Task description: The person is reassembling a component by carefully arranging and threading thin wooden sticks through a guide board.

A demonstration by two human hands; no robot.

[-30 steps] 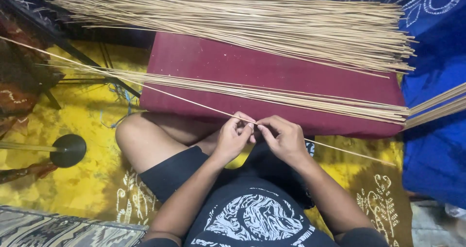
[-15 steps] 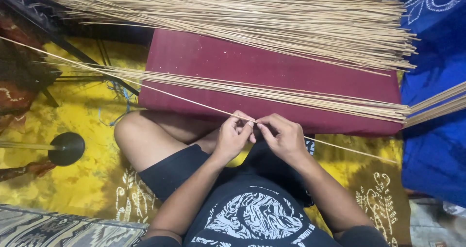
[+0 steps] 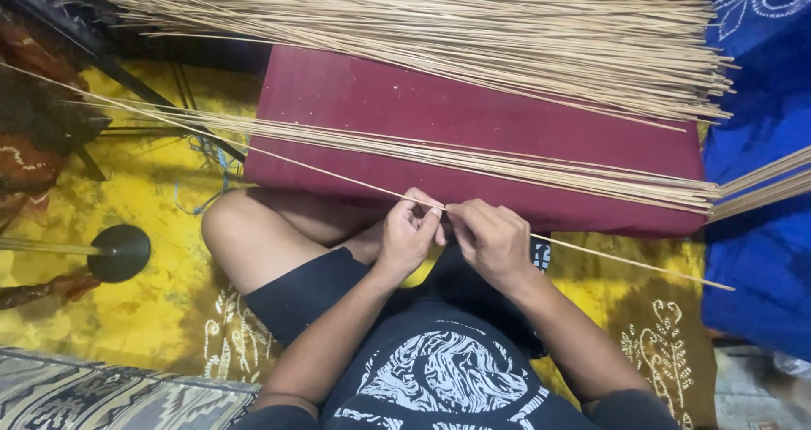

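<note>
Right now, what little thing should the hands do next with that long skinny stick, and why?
Probably slide the fingers a bit further along the thin stick. The left hand and right hand both pinch it near its middle, above the lap, while its long ends stick out untouched past the maroon cushion.

No pkgs, labels, signs or screens in view.
Nothing of that kind anywhere in the head view: no box, bag, tag, sticker, placard or display on the floor, the cloths or the cushion.
</note>
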